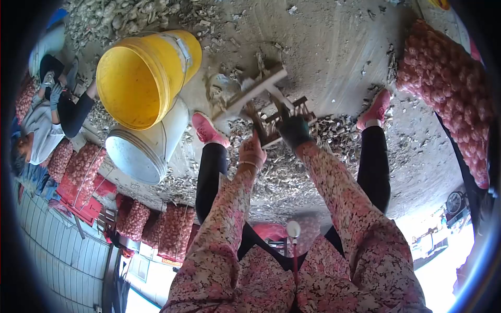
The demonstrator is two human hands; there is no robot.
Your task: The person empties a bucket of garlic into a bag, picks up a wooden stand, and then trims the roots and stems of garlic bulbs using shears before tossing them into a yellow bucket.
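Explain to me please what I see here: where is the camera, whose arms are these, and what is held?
No machine is here. A person wears one camera on the head and bends far forward, so the view looks down and partly backward; that is why the buildings at the bottom appear upside down. The two arms in flowered sleeves belong to this person. The left hand wears a pink glove and the right hand a dark one. Both look closed on a small wooden stool above the concrete ground, between the person's pink shoes. Dry husks lie around the feet. To the left, a yellow bucket and a white bucket lie on their sides. Red mesh sacks, seemingly of garlic, lie on the right. Another person works at the far left.
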